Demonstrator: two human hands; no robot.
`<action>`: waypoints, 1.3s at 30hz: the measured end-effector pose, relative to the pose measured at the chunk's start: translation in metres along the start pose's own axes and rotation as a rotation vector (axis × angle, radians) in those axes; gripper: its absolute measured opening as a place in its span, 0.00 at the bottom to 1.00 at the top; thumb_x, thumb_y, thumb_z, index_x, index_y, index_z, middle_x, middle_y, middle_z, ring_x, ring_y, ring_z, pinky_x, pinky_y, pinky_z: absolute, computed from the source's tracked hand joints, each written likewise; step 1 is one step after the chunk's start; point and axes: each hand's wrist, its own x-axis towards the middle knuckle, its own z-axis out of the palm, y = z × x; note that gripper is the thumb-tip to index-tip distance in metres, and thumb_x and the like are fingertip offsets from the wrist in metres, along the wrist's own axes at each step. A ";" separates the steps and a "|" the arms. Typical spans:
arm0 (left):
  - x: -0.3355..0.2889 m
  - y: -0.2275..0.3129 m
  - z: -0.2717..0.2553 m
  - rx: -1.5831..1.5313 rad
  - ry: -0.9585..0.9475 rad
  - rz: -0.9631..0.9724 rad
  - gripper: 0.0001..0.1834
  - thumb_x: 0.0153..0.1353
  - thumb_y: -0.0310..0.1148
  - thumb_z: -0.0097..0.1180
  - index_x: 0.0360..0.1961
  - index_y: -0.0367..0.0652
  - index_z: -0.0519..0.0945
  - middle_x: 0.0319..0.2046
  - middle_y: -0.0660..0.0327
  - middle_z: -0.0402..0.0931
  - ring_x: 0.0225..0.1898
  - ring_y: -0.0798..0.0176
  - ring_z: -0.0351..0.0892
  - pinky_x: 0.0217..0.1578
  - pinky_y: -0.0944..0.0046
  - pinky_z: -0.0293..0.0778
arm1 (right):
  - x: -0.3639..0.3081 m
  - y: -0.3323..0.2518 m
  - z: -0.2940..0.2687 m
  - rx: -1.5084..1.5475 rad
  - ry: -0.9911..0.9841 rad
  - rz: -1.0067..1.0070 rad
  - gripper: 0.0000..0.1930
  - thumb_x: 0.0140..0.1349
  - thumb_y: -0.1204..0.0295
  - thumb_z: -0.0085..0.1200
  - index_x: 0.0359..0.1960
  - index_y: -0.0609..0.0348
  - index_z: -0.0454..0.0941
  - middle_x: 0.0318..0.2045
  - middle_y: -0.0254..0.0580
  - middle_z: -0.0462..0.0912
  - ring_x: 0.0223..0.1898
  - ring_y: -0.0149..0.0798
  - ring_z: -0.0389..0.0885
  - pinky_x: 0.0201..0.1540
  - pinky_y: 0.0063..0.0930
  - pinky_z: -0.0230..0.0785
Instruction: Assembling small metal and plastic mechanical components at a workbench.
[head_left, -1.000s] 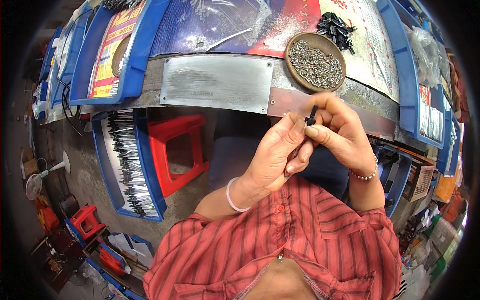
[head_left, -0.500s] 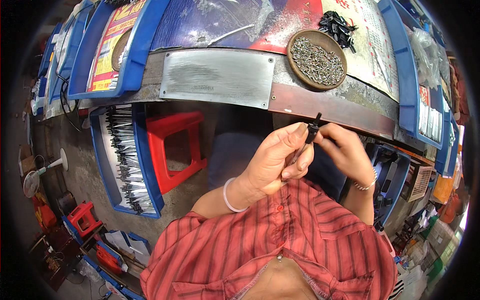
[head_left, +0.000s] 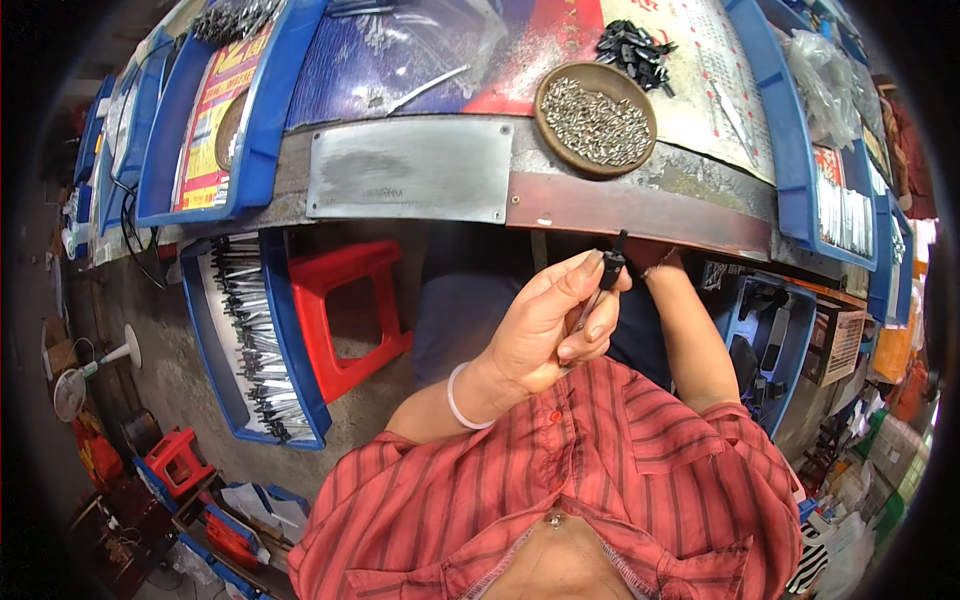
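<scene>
Upright in my left hand (head_left: 565, 315) is a slim metal rod with a black plastic fitting (head_left: 611, 268) at its top end. Thumb and fingers are closed round it, and a thin black tip points toward the bench edge. My right hand (head_left: 665, 256) has its wrist bracelet at the bench's front edge, and its fingers are hidden under that edge. A round wooden bowl (head_left: 546, 128) of small metal pins or screws (head_left: 598, 122) sits on the bench beyond my hands. A heap of small black parts (head_left: 637, 55) lies just behind the bowl.
A metal plate (head_left: 410, 170) is fixed to the bench's front. Blue trays stand at the left (head_left: 262, 150) and right (head_left: 800, 170). Below left are a blue tray of black-ended rods (head_left: 312, 385) and a red stool (head_left: 340, 375). Another blue bin (head_left: 795, 345) holds black parts at lower right.
My right hand has left the black fitting and gone forward under the bench edge. My left hand still holds the rod. The whole view has shifted slightly.
</scene>
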 end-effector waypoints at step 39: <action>-0.006 0.008 0.003 -0.023 0.044 0.029 0.17 0.67 0.43 0.39 0.43 0.37 0.68 0.15 0.66 0.63 0.08 0.78 0.53 0.10 0.76 0.49 | -0.011 -0.009 0.016 -0.095 -0.095 0.056 0.12 0.60 0.62 0.47 0.43 0.50 0.74 0.40 0.38 0.76 0.42 0.40 0.74 0.44 0.35 0.65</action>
